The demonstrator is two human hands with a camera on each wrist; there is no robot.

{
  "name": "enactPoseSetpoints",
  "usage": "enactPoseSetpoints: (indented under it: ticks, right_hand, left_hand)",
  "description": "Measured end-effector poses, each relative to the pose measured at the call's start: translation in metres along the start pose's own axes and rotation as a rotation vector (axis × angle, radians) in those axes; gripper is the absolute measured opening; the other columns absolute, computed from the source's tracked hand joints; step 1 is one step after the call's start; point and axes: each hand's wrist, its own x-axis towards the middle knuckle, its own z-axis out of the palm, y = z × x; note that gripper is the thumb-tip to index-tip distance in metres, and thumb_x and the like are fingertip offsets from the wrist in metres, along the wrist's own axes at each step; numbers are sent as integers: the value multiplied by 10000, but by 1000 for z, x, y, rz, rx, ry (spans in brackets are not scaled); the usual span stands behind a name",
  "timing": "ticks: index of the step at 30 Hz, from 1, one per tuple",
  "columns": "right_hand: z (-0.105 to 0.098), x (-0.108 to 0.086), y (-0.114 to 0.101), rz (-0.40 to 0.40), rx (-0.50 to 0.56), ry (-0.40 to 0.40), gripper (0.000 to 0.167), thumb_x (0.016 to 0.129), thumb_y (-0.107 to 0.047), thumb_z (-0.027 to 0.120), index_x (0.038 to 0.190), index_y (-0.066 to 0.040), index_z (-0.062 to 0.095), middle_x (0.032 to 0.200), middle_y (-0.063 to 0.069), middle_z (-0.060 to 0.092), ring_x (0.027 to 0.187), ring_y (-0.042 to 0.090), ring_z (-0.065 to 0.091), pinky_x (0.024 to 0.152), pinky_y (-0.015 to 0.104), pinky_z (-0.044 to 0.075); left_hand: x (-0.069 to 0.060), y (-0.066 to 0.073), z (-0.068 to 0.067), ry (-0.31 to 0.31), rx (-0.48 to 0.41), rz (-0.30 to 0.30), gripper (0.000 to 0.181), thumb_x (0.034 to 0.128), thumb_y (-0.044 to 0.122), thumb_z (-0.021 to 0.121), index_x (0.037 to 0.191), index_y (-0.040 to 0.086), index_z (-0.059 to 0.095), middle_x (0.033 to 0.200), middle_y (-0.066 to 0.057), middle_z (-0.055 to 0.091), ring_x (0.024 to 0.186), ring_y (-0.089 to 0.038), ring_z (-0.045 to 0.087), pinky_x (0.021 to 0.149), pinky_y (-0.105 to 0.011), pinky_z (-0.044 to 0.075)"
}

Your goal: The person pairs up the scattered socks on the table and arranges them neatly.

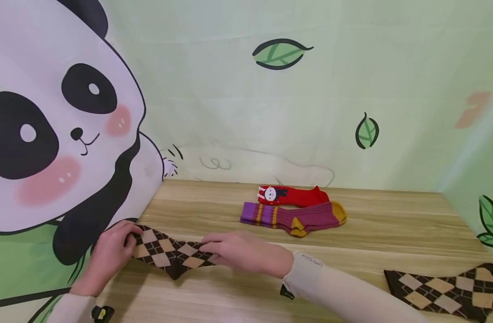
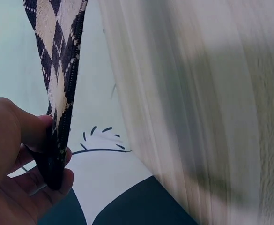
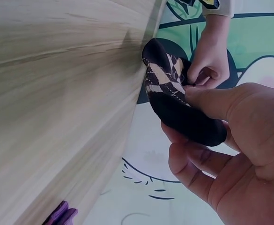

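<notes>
Over the left of the wood-grain desk, a brown-and-tan argyle knit sock spanned left grip to right grip. Beyond it, rightward, I saw a purple-and-yellow ribbed sock just before a red knit sock; a second brown-and-tan argyle sock lay farthest right.

Left grip and right grip: two in number. Held argyle sock and right-edge argyle sock: two. Red sock: one. Purple sock: one. Total of socks: four; whether each piece is single or paired, cannot tell. Light sleeves: two. Surface: one. Panda drawing: one. Leaf drawings on back wall: two.
</notes>
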Motion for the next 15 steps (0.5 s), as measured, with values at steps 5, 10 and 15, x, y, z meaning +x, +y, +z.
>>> enactPoseSetpoints:
  ticks: [5, 10, 15]
  right_hand:
    - [-2, -7, 4, -4, 0, 19, 365, 1003, -214, 684, 1361, -141, 664, 1458, 12, 584, 1217, 136, 642, 1013, 212, 487]
    - [-4, -15, 7, -15, -45, 54, 358, 991, -219, 704, 1342, -152, 682, 1443, -4, 599, 1154, 119, 673, 919, 184, 529]
    - [-7, -23, 10, -12, -41, 66, 357, 983, -171, 713, 1339, -147, 685, 1424, -14, 606, 1043, 98, 696, 825, 148, 539]
  left_hand:
    - [1, 5, 2, -6, -9, -3, 270, 749, -174, 645, 851, 65, 717, 944, -87, 691, 793, -266, 654, 651, -458, 527]
    - [5, 11, 2, -14, -20, -3, 269, 752, -158, 653, 860, 77, 728, 946, -78, 699, 768, -243, 635, 636, -440, 517]
    - [7, 18, 4, -16, -26, 1, 281, 752, -165, 646, 851, 84, 731, 902, -49, 693, 711, -185, 567, 604, -393, 485]
